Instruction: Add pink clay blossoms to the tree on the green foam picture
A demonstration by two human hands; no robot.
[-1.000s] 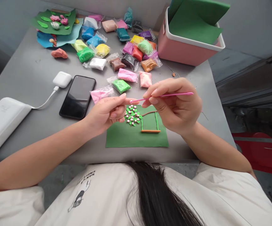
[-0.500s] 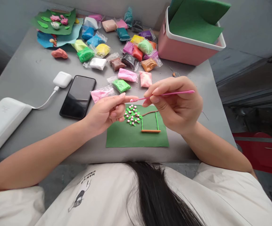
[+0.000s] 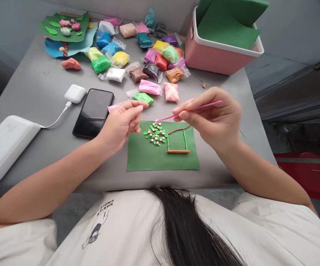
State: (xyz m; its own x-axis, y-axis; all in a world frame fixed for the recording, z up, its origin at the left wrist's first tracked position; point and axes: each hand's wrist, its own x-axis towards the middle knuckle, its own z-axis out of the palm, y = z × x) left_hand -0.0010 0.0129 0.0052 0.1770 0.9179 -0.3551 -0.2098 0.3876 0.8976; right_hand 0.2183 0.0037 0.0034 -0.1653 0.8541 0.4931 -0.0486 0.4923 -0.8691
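Note:
A green felt sheet (image 3: 148,157) lies at the table's near edge. On it are a cluster of green clay leaves with pale pink buds (image 3: 155,134) and a clay swing of green ropes and an orange seat (image 3: 178,151). My right hand (image 3: 212,118) pinches a thin pink modelling tool (image 3: 189,110), whose tip carries a small pale ball just above the cluster. My left hand (image 3: 122,123) hovers left of the sheet with fingertips pinched together; whether they hold a bit of clay I cannot tell.
Several bagged clay packets (image 3: 148,62) are spread across the table's middle and back. A black phone (image 3: 93,112), a white earbud case (image 3: 75,93) and a white box (image 3: 4,144) lie left. A pink tub (image 3: 218,59) with green sheets stands back right.
My left hand has drawn away to the left from the tool's tip. My right hand has lowered the tool tip toward the leaf cluster.

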